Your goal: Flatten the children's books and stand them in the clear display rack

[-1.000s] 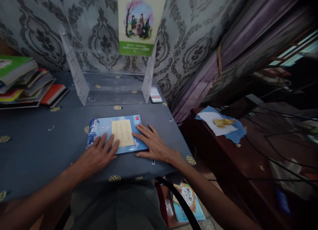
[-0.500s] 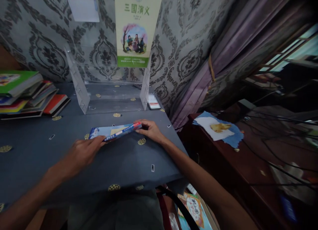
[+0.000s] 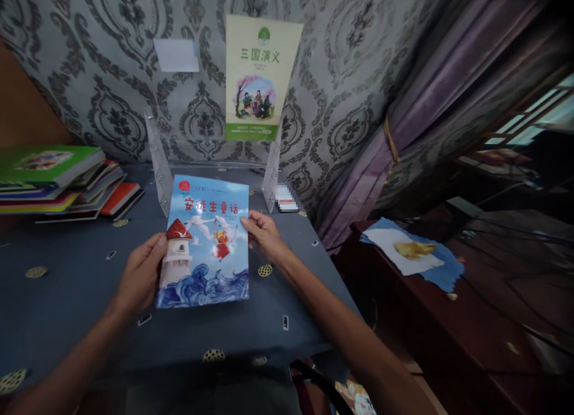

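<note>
Both hands hold a blue children's book (image 3: 206,241) upright above the desk, its front cover facing me with red title characters, a tower, a flying figure and waves. My left hand (image 3: 140,271) grips its left edge, thumb on the cover. My right hand (image 3: 263,232) pinches the right edge, the other fingers behind it. Beyond the book stands a clear acrylic stand (image 3: 158,164), its lower part covered by the book. A pale green book (image 3: 259,113) rests upright at the stand's upper right.
At the left lies a stack of books (image 3: 58,176) with a green one on top. A patterned dark cloth covers the desk (image 3: 81,307). A purple curtain (image 3: 359,176) hangs to the right, near a dark red table (image 3: 448,319) with a blue-and-white cloth (image 3: 412,247) and cables.
The blue book was tilted nearly flat with its spine toward me; now it is raised with its cover facing me. The view has shifted, so the stand sits lower and farther right.
</note>
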Motion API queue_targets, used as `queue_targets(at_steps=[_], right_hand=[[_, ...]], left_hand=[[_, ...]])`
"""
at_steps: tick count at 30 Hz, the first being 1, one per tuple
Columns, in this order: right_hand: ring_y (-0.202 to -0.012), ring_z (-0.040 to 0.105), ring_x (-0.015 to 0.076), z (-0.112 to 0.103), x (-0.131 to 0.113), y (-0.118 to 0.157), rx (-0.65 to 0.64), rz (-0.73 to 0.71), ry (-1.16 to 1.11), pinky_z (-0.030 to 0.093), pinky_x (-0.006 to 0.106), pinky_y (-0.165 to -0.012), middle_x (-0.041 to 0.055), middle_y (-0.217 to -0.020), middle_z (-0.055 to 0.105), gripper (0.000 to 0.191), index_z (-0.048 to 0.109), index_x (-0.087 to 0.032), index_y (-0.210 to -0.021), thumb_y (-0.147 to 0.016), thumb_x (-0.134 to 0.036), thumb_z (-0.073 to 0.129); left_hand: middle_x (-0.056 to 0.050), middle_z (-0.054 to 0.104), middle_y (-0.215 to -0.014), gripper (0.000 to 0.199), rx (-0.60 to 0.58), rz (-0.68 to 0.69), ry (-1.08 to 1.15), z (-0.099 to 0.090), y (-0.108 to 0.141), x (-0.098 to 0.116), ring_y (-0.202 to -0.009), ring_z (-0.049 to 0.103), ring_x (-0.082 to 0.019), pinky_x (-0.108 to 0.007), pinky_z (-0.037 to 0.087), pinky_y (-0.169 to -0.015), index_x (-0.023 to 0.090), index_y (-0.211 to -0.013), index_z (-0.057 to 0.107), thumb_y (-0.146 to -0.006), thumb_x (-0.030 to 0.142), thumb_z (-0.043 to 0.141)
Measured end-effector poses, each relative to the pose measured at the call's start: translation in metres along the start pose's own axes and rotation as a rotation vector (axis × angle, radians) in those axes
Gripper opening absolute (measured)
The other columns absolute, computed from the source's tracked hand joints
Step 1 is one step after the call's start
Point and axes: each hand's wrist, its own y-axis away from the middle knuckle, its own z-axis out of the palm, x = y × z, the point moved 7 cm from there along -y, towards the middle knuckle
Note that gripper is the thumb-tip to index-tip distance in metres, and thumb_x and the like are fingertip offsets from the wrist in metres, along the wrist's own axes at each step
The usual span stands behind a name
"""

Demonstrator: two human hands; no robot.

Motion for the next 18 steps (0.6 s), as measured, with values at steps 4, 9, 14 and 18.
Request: queue_targets(at_steps=[4, 9, 14, 18], right_hand=[[-0.041, 0.046, 0.0071, -0.011, 0.016, 0.007, 0.015, 0.083, 0.142, 0.038, 0.019, -0.038, -0.0072, -0.054, 0.053, 0.048, 0.059, -0.020, -0.075, -0.076, -0.065, 0.075], [-0.038, 0.046, 0.0073, -0.017, 0.041, 0.013, 0.011, 0.213, 0.223, 0.039, 0.020, -0.036, -0.0076, -0.050, 0.052, 0.055, 0.054, -0.021, -0.069, -0.067, -0.071, 0.076], [-0.037, 0.043, 0.0065, -0.020, 0.045, 0.011, 0.013, 0.252, 0.253, 0.037, 0.019, -0.034, -0.0081, -0.047, 0.050, 0.056, 0.052, -0.021, -0.064, -0.064, -0.072, 0.076], [-0.038, 0.045, 0.0074, -0.021, 0.047, 0.010, 0.015, 0.272, 0.282, 0.038, 0.020, -0.035, -0.0074, -0.048, 0.052, 0.056, 0.051, -0.022, -0.063, -0.063, -0.072, 0.075]], left_hand=[[0.002, 0.063, -0.064, 0.053, -0.120, -0.192, -0.086, 0.001, -0.010, -0.041, -0.058, 0.063, -0.017, -0.027, 0.053, -0.052, 0.019, -0.080, 0.061, -0.063, 0.066, 0.079], [0.003, 0.057, -0.052, 0.057, -0.304, -0.155, -0.578, -0.003, -0.022, -0.052, -0.045, 0.056, -0.017, -0.027, 0.044, -0.045, 0.023, -0.068, 0.054, -0.069, 0.080, 0.058], [-0.001, 0.060, -0.055, 0.047, -0.349, 0.142, -1.132, -0.004, -0.039, -0.030, -0.054, 0.059, -0.019, -0.030, 0.042, -0.059, 0.024, -0.065, 0.056, -0.090, 0.059, 0.038], [-0.004, 0.071, -0.083, 0.035, -0.205, 0.364, -1.206, -0.003, -0.068, -0.023, -0.082, 0.066, -0.024, -0.034, 0.048, -0.078, 0.024, -0.093, 0.066, -0.096, 0.041, 0.035]])
